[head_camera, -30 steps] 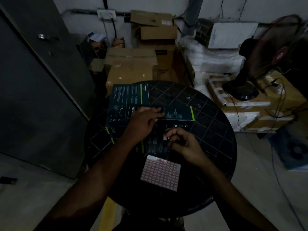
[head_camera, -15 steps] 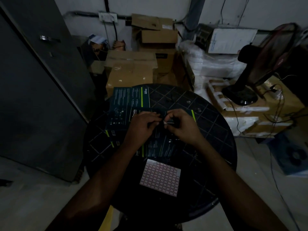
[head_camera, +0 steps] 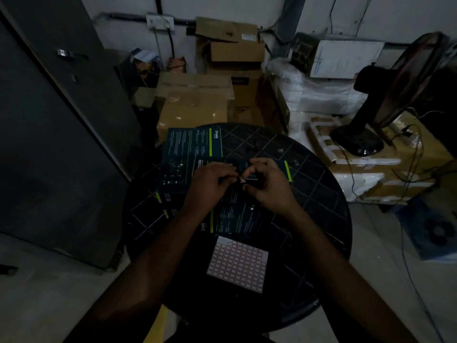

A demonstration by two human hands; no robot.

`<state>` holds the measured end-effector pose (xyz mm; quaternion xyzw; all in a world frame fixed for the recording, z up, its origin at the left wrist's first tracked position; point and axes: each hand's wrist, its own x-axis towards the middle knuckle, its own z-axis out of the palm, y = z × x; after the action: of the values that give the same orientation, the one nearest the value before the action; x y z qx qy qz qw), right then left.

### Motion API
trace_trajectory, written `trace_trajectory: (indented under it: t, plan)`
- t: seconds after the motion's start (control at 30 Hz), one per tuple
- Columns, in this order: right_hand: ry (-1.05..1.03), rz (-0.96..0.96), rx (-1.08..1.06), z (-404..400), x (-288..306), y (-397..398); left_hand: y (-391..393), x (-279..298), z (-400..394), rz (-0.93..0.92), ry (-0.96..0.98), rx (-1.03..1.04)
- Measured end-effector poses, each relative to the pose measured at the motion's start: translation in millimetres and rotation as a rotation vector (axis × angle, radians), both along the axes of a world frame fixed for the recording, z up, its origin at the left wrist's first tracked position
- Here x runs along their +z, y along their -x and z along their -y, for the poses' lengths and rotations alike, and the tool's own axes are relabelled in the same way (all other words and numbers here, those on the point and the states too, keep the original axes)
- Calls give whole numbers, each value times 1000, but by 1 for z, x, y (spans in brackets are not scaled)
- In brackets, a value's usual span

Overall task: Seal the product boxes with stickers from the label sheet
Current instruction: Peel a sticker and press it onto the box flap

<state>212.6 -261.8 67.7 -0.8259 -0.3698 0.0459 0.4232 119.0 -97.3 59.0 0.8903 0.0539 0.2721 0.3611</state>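
Note:
Several dark product boxes with green stripes lie on a round black table [head_camera: 319, 219]; one box [head_camera: 195, 142] sits at the far left, another [head_camera: 235, 219] lies near me. My left hand [head_camera: 210, 184] and my right hand [head_camera: 267, 184] meet over the middle box [head_camera: 284, 169], fingertips pinching a small sticker [head_camera: 242, 179] between them. The label sheet [head_camera: 238, 264], white with rows of pink-edged stickers, lies flat on the table in front of me, below both hands.
Cardboard cartons [head_camera: 195, 100] are stacked behind the table. A standing fan [head_camera: 385, 100] rests on packages at the right. A dark metal cabinet [head_camera: 49, 132] stands close at the left. Cables trail over the floor at the right.
My right hand rose from just above the label sheet up to the middle box, carrying a sticker. It now meets my left hand, which stayed on the box.

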Motion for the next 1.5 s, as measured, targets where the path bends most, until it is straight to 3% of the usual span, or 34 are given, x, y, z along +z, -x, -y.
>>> trace_trajectory:
  t: [1.1,1.3,1.5]
  plan:
    - [-130,118,-317,-16,-9,0,-7,0,-5,-4,45,17]
    - [-28,390,-163,-9,-11,14,-9,1,-6,-40,17,15]
    - [-7,363,-168,-7,-11,12,-6,1,-5,-30,-6,13]
